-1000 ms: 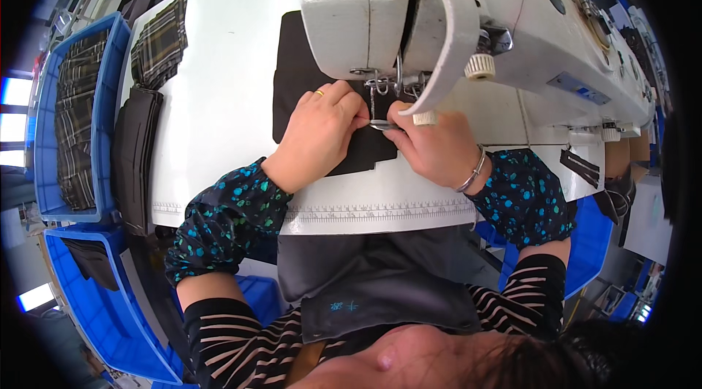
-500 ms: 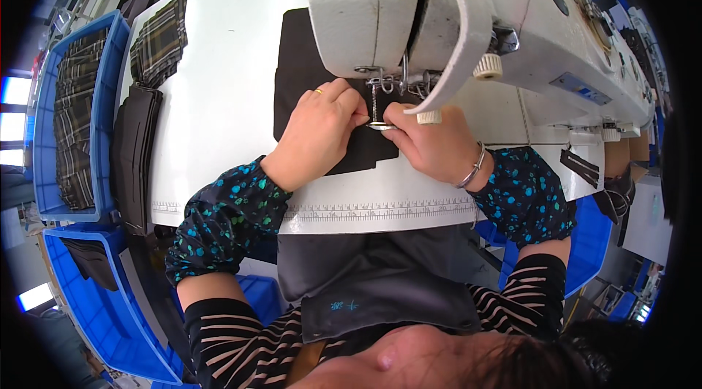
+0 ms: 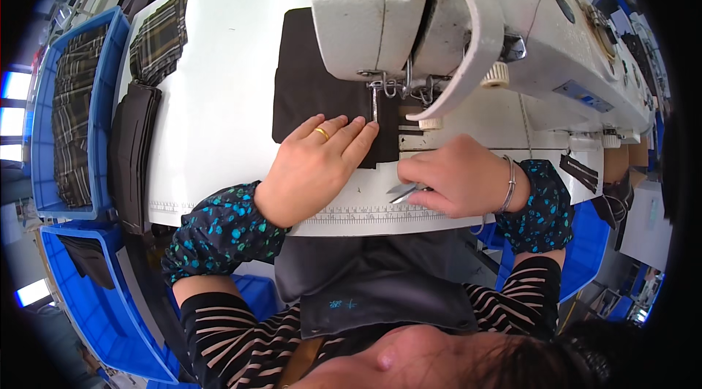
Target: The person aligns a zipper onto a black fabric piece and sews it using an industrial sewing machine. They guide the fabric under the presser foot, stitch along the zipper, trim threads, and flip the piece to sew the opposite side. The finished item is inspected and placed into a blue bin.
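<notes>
My left hand (image 3: pixel 313 173) lies with its fingers stretched on the dark brown fabric piece (image 3: pixel 307 82), fingertips beside a narrow metal zipper (image 3: pixel 374 104) running down from the presser foot. The white sewing machine (image 3: pixel 351 23) stands over the fabric, hiding part of it. My right hand (image 3: pixel 455 177) is closed around small metal snips (image 3: pixel 401 191), their blades pointing left above the table's printed ruler, below and right of the fabric's lower edge.
A blue bin (image 3: pixel 42 126) of plaid pieces stands left, beside plaid pieces (image 3: pixel 157 38) and dark pieces (image 3: pixel 135 155) on the white table (image 3: pixel 219 38). Another blue bin (image 3: pixel 110 323) is at lower left. A short dark zipper piece (image 3: pixel 578 170) lies at the right.
My right hand has come down and right from beside the zipper with the snips. My left hand's fingers have straightened out onto the fabric, slightly lower, uncovering more of the zipper.
</notes>
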{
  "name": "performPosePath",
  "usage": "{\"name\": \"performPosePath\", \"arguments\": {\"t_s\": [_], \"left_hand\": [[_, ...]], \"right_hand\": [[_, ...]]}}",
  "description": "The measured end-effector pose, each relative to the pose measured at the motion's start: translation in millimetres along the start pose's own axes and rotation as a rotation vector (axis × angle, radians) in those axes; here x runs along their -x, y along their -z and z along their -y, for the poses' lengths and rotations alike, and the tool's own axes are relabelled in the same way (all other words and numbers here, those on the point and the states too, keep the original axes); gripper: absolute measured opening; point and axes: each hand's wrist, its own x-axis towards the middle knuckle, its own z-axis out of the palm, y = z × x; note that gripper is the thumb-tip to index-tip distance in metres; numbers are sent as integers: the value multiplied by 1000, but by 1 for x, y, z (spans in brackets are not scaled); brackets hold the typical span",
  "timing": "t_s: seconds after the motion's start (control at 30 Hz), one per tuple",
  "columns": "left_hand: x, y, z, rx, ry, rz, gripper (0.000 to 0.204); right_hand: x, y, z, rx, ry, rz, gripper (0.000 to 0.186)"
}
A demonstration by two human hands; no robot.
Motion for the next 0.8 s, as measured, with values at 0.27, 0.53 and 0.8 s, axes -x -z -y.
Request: {"name": "performPosePath", "arguments": {"t_s": [0.27, 0.53, 0.8], "left_hand": [[-23, -18, 46, 881, 527, -3, 26], [-26, -16, 49, 931, 519, 6, 24], [-21, -18, 32, 551, 347, -114, 30]], "right_hand": [[-20, -27, -19, 346, -23, -492, 21], [-28, -33, -20, 432, -72, -618, 23], [-35, -35, -23, 475, -81, -660, 27]]}}
